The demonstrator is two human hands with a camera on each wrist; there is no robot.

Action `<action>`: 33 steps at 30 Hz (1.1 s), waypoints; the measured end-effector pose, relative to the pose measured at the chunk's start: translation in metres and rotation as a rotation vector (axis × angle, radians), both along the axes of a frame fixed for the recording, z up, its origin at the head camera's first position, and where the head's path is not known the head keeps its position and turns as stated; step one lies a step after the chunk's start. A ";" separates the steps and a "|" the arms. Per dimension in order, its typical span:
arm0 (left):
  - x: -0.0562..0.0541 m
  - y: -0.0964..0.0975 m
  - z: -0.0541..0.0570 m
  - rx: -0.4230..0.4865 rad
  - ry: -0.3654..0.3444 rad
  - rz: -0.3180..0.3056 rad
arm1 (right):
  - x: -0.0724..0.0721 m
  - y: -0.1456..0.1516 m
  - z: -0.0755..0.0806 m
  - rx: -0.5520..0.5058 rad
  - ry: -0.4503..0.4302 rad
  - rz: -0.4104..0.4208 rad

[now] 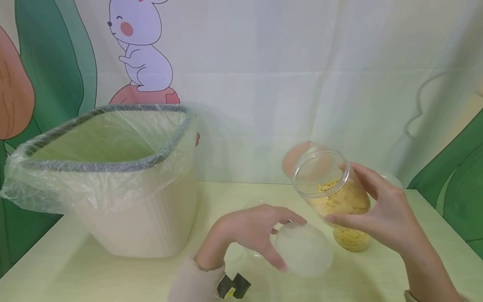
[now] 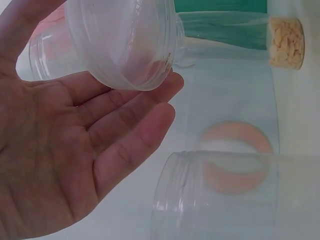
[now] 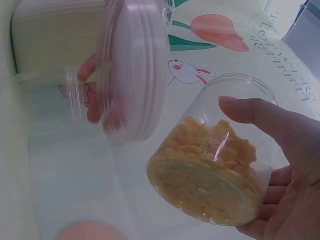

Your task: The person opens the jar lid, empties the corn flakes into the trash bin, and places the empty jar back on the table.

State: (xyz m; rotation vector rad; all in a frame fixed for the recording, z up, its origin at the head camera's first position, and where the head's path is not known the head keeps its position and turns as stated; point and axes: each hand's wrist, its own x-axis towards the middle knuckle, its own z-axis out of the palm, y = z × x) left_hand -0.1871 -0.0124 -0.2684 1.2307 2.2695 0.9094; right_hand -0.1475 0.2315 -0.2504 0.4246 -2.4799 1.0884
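In the head view my right hand grips a clear jar that is partly filled with yellow flakes. The jar tilts, its uncovered mouth facing up and to the left. The right wrist view shows the flakes gathered toward the jar's base, with the thumb across its side. Just left of it, my left hand holds a round translucent lid by its edge, apart from the jar. Seen from the left wrist, the lid lies between thumb and fingers.
Below the held jar stands another clear jar with yellow flakes. A clear jar stands partly hidden behind the left hand. A large bin with a plastic liner occupies the left side. A printed curtain hangs behind the table.
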 end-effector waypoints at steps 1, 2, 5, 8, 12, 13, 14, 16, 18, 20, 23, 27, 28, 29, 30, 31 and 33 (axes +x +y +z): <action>0.000 0.001 -0.001 -0.004 0.004 -0.006 | 0.000 0.000 0.000 -0.001 0.001 0.001; 0.000 0.002 -0.001 -0.007 0.007 -0.013 | 0.000 0.000 0.000 -0.001 0.004 0.001; 0.000 0.005 -0.003 -0.022 0.029 -0.030 | 0.000 0.000 0.000 0.000 0.004 0.000; 0.001 0.007 -0.005 -0.039 0.042 -0.040 | 0.000 0.000 0.001 -0.003 -0.003 0.001; 0.001 0.010 -0.006 -0.061 0.049 -0.052 | 0.000 0.000 0.001 -0.013 -0.013 0.005; 0.001 0.011 -0.007 -0.068 0.055 -0.056 | 0.000 0.000 0.001 -0.012 -0.010 0.005; 0.001 0.012 -0.007 -0.075 0.059 -0.060 | 0.000 0.000 0.001 -0.012 -0.006 0.005; 0.001 0.014 -0.009 -0.090 0.068 -0.069 | 0.000 0.000 0.001 -0.010 0.005 0.007; 0.001 0.016 -0.010 -0.108 0.072 -0.072 | 0.000 0.000 0.001 -0.007 0.015 0.007; 0.001 0.018 -0.012 -0.123 0.067 -0.072 | 0.000 0.000 0.000 -0.005 0.019 0.004; 0.001 0.021 -0.014 -0.145 0.070 -0.071 | 0.000 0.000 0.000 -0.007 0.014 0.001; 0.002 0.025 -0.016 -0.174 0.100 -0.075 | 0.000 0.000 0.000 -0.005 0.008 0.000; 0.002 0.026 -0.016 -0.182 0.105 -0.076 | 0.000 0.000 0.000 -0.005 0.008 0.000; 0.002 0.026 -0.017 -0.189 0.114 -0.079 | 0.000 0.001 0.000 -0.004 0.008 0.000; 0.002 0.027 -0.018 -0.194 0.121 -0.084 | 0.000 0.001 0.000 -0.003 0.009 0.000; 0.002 0.028 -0.019 -0.199 0.125 -0.087 | 0.000 0.001 0.000 -0.005 0.009 0.002; 0.001 0.030 -0.020 -0.209 0.130 -0.095 | 0.000 0.001 0.000 -0.004 0.012 0.002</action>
